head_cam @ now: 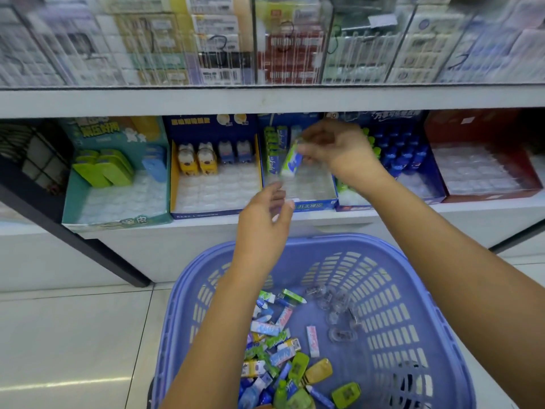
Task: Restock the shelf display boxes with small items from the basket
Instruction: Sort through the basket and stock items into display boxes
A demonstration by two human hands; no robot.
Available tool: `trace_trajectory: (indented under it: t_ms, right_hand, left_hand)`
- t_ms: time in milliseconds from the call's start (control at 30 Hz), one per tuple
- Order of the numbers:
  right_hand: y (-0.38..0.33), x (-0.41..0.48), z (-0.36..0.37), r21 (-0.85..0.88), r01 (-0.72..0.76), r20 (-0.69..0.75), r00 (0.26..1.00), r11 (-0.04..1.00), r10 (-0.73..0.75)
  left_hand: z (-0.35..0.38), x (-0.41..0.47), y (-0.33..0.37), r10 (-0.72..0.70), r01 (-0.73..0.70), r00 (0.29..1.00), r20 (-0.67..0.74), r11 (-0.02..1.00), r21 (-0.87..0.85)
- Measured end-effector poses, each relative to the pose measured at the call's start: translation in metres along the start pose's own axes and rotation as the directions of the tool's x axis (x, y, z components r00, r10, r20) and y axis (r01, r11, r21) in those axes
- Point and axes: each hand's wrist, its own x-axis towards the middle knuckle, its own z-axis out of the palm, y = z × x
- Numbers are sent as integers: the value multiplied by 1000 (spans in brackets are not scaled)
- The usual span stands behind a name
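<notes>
My right hand (333, 146) pinches a small green, white and blue eraser (290, 160) over the blue display box (315, 203) on the lower shelf. Green and blue erasers stand in a row at that box's back left. My left hand (265, 219) hovers below and in front of the box with loosely curled fingers holding nothing. The purple plastic basket (413, 293) sits on the floor beneath my arms, holding several small coloured erasers (280, 346) and some clear plastic pieces (333, 308).
The teal display box (76, 208) at left holds green and blue items. A yellow-sided box (174, 184) holds animal-shaped items. The dark blue box (436, 184) and red box (525, 184) stand to the right. A glass-fronted upper shelf (265, 98) overhangs. White tile floor lies at left.
</notes>
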Motion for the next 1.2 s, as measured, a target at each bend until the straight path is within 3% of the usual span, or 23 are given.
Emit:
trace_trajectory:
  t_ms: [100,233,333,533,700,933,1000,1133,1200]
  right_hand:
    - [8,29,-3,-158,16,-206,977,987,-48]
    - [20,54,14,-291,37,-100,993,956,-69]
    - [25,65,23,-440,48,-5,998,896,-56]
    - [15,78,4,-537,-2,142,985,844,93]
    - [18,80,11,-537,32,175,982,843,75]
    - [15,87,22,-680,58,183,979,731,92]
    - [6,75,23,-701,81,192,978,709,79]
    - [-6,15,15,-690,138,152,987,710,-44]
    - [0,-27,7,-673,127,261,963,729,73]
  left_hand:
    - [13,-3,0,81,-149,978,192,916,372]
    - [24,-6,-5,84,-207,965,248,823,528]
    - [23,-5,-8,94,-219,963,254,823,524]
    - [21,-7,-14,115,-240,957,266,830,503]
    - [22,-4,-16,113,-234,959,261,835,498]
    - [18,-4,-13,108,-241,951,289,845,478]
    - [12,-8,-10,129,-233,955,268,885,403]
    - [6,-18,-13,194,-209,978,83,941,267]
    - [9,-22,-29,97,-146,982,160,932,332]
